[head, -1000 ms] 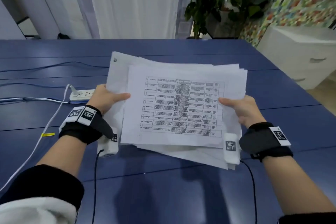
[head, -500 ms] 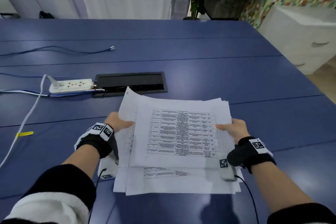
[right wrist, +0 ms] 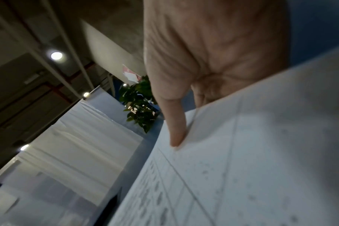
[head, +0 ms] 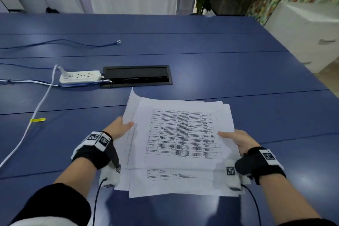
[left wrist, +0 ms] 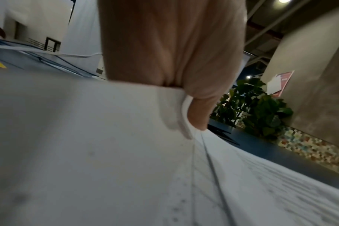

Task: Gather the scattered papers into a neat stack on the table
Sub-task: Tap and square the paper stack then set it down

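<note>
Papers gathered, not yet squared.
Left hand [head: 119, 129] and right hand [head: 236, 138] pinch the papers [head: 183, 134] between them; edges uneven beneath thumbs.

Both hands have lowered the papers [head: 183, 134] from mid-air towards the table [head: 238, 71]

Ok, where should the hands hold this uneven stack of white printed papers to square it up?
Hold the stack of white printed papers by its two long side edges, left hand and right hand coming in from opposite sides: sheets stick out at the near edge.
</note>
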The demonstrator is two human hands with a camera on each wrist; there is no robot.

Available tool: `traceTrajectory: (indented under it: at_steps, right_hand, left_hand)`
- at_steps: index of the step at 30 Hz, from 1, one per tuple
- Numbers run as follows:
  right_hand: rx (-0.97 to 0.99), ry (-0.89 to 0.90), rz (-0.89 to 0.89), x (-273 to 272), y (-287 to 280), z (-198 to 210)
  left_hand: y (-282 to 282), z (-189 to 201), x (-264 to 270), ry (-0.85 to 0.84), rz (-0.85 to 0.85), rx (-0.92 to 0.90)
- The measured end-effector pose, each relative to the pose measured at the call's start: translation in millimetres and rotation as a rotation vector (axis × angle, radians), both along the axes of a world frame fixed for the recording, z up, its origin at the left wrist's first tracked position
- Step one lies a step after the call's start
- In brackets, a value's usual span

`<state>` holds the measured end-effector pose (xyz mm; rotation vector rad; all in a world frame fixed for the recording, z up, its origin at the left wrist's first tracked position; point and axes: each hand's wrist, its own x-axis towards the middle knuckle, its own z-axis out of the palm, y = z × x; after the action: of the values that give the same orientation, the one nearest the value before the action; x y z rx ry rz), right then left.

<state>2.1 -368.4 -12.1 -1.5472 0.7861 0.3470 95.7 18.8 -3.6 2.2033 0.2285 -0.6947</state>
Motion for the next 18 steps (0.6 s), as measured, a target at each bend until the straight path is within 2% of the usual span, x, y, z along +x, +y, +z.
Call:
traceTrajectory:
  at_steps: [2,5,9,11,13,15,18]
  right_hand:
    - [0.049,-0.038,0.055,-5,7,-2]
    - [-0.008,-0.131,-0.006,-6,20,5]
    - [-0.051,-0.283,-0.021,-5,22,19]
    - [0.006,-0.357,-0.020,-4,20,31]
    - [0.058,-0.422,-0.004,-2,19,44]
    - [0.076,-0.495,0.013,3,21,55]
    - [0.049,-0.599,0.040,13,28,75]
  left_hand:
    - [1,-6,-7,0.025,0.026,0.038]
    - [4,-9,-10,0.018,0.067,0.032]
    - [11,-5,-16,-0.083,0.232,-0.192]
    - [16,1,-23,-0.084,0.340,-0.373]
    - [22,10,-29,-0.048,0.374,-0.520]
    - [27,16,-28,-0.046,0.403,-0.610]
    - [33,26,-23,-0.176,0.502,-0.693]
